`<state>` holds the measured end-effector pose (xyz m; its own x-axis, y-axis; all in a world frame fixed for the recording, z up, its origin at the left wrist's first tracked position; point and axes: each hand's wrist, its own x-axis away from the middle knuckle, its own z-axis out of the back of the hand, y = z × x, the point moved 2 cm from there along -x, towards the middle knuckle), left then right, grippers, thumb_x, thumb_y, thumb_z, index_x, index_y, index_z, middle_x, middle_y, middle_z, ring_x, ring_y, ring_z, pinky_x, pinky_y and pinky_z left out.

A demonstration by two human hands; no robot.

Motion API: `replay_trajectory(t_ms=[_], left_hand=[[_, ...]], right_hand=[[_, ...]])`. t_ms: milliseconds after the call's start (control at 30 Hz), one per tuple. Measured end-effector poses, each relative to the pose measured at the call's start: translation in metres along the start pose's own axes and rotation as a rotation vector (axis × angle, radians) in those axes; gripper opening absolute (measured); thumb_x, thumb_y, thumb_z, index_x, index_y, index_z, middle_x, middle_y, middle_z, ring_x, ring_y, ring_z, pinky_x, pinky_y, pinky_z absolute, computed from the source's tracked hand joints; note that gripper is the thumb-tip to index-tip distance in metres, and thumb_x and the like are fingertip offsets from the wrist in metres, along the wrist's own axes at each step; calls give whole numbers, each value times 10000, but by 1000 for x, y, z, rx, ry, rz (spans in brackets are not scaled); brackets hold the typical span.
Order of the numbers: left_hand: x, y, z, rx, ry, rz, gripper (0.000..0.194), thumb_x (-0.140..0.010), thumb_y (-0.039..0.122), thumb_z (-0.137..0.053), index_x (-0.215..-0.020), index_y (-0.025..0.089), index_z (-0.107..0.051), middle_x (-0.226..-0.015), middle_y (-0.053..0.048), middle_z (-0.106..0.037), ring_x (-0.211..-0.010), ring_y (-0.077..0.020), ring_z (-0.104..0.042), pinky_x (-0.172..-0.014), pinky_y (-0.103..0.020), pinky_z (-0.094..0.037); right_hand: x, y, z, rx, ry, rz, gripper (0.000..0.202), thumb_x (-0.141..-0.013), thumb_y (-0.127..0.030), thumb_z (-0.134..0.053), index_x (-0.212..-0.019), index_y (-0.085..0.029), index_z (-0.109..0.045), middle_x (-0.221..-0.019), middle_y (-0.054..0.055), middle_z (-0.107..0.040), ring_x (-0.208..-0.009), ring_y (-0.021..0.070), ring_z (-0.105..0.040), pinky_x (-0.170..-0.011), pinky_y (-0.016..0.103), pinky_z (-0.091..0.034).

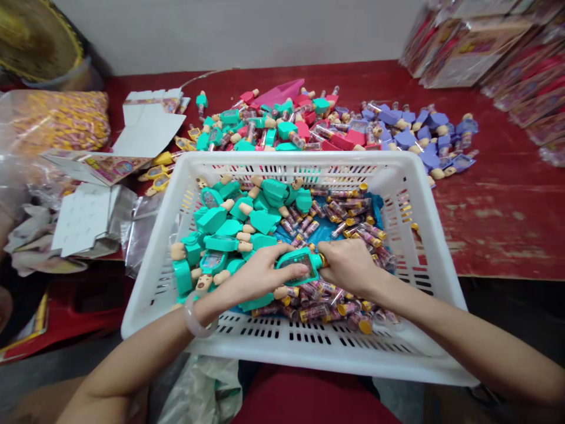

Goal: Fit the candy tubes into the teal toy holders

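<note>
The left hand (265, 271) had its fingers wrapped around a teal bottle-shaped case (295, 268), thumb across its window, above the white basket (309, 357), nearer its near rim than its far one. The right hand (348, 265) was curled closed on a yellow piece (323, 259) at the case's neck, mostly hidden. Teal cases with beige tops (212, 219) crowded the basket's left side, yellow-capped tubes (314, 312) its right. Purple cases (405, 139) lay beyond its far right corner.
</note>
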<state>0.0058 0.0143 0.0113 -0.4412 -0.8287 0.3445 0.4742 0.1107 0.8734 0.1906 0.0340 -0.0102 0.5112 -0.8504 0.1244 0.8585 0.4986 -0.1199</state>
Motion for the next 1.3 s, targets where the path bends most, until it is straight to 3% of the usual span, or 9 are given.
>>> replay_trajectory(t_ms=[100,167,333,600,733,867,1033,1133,1300], left_hand=[[1,-3,-4,-33,33,-9,351,-824,512,-583,-1007,217,-641,-944,5,-649,-879,-181,-574,-769,-262,-424],[2,-4,-6,3,16,44,346,-819,522,-584,-964,212,-636,-838,15,-628,-735,-146,-562,-661,-240,-422],[3,-9,-11,316,-194,277,399,-792,573,-581,-881,183,-578,-559,69,-415,-379,-52,-324,-368,-201,-248],[1,-21,-16,499,-351,361,408,-750,569,-626,-736,184,-493,-526,66,-399,-352,-55,-327,-351,-222,-206],[-1,-19,-15,184,-232,171,426,-818,594,-529,-807,169,-564,-549,49,-455,-416,-78,-384,-419,-228,-274],[-4,-13,-15,-361,-4,-133,408,-862,525,-516,-1032,167,-611,-860,-50,-655,-761,-192,-597,-633,-257,-406],[-7,-15,-14,-687,55,-307,409,-913,396,-474,-1250,169,-515,-1106,-121,-638,-990,-238,-599,-747,-285,-432],[-9,-17,-10,-520,57,-267,374,-856,449,-559,-1136,201,-577,-1028,-66,-652,-904,-212,-603,-723,-273,-430],[-8,-21,-12,128,-219,105,372,-794,546,-586,-794,174,-571,-587,49,-475,-457,-78,-394,-433,-214,-300]], right_hand=[[2,-3,-4,34,89,72,131,-704,-202,-499,-693,-164,-624,-609,45,-642,-514,144,-495,-529,298,-124],[4,-4,-5,51,160,132,142,-728,-174,-484,-660,-159,-608,-576,47,-618,-502,144,-480,-532,303,-138],[10,-8,-6,141,291,233,162,-732,-107,-465,-618,-167,-563,-542,46,-564,-502,160,-465,-547,321,-162],[18,-17,-8,158,136,202,171,-776,-96,-467,-670,-143,-593,-621,83,-625,-559,176,-525,-556,317,-193],[13,-14,-12,118,-18,113,142,-781,-159,-494,-736,-143,-628,-673,89,-661,-600,188,-579,-543,301,-210],[2,-4,-16,43,-202,-7,175,-769,-256,-516,-765,-160,-662,-694,97,-681,-576,194,-587,-511,274,-221],[-10,5,-20,-215,-376,-16,195,-764,-284,-518,-693,-169,-659,-674,66,-667,-573,160,-572,-483,245,-263],[-9,3,-20,-106,-289,-3,189,-775,-287,-522,-766,-172,-671,-707,72,-678,-611,176,-597,-508,250,-273],[1,-5,-22,96,-132,59,167,-770,-206,-503,-834,-150,-647,-731,80,-686,-614,186,-603,-519,267,-227]])
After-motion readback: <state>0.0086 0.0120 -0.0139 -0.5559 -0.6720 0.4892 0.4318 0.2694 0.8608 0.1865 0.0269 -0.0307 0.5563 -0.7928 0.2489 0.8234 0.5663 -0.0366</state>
